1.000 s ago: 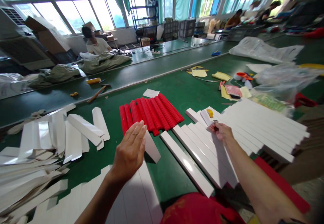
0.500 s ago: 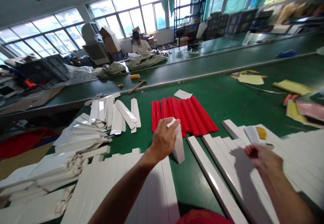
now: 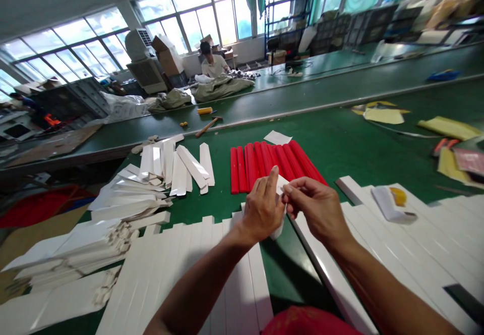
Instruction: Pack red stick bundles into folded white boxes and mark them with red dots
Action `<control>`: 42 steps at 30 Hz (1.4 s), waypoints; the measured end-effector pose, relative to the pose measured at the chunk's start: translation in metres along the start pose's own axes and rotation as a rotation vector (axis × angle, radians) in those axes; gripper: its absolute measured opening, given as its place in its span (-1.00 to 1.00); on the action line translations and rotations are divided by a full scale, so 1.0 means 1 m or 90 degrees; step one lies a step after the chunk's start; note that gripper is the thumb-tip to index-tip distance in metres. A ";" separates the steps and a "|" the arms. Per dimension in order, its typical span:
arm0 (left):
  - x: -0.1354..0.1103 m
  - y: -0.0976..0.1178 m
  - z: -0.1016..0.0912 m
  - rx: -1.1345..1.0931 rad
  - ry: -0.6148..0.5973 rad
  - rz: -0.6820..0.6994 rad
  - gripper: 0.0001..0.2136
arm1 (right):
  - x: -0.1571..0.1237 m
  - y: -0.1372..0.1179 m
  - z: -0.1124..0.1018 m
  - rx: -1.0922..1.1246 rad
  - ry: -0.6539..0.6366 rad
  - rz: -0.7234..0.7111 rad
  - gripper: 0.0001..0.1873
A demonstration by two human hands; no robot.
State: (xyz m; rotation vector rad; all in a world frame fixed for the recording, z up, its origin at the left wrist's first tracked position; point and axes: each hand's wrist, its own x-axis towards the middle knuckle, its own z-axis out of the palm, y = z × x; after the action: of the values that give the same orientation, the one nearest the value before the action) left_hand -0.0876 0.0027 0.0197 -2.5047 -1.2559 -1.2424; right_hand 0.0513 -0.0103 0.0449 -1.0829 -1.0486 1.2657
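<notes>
Partly hidden white box [image 3: 280, 183], left hand [image 3: 261, 209] clasping it, right hand [image 3: 322, 210] touching, grip unclear.

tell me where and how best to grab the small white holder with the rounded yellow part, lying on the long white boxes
Probably by the plain left part of the small white holder, from above with the right hand: it lies uncovered on the flat long white boxes, and the rounded yellow part sits toward its right.

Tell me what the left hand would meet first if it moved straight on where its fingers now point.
Probably the red sticks just ahead of the left hand, unless it passes above them; its height is unclear.
</notes>
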 end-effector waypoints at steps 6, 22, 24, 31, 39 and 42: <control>-0.003 0.006 0.006 0.004 0.019 -0.017 -0.43 | 0.004 -0.007 0.000 -0.049 0.031 0.046 -0.50; -0.003 -0.007 -0.011 -0.168 -0.061 -0.012 -0.52 | 0.014 0.030 -0.011 -0.055 -0.041 0.166 -0.45; -0.005 -0.009 -0.013 -0.180 -0.073 -0.023 -0.48 | 0.013 0.052 -0.010 -0.166 0.001 0.049 -0.48; -0.010 -0.008 -0.018 -0.176 -0.084 -0.069 -0.42 | 0.005 0.129 -0.013 -0.579 -0.003 -0.298 -0.59; -0.026 -0.081 -0.010 0.046 -0.167 -0.423 -0.53 | 0.011 0.137 -0.041 -0.813 -0.242 -0.067 -0.74; -0.051 -0.140 -0.010 0.158 -0.173 -0.619 -0.62 | -0.002 0.163 -0.060 -0.867 -0.347 -0.005 -0.78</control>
State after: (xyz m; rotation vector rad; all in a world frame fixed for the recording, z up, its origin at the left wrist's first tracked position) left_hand -0.2089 0.0584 -0.0466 -1.9175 -2.6678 -0.7258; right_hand 0.0795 -0.0130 -0.1266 -1.7077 -2.4899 0.7266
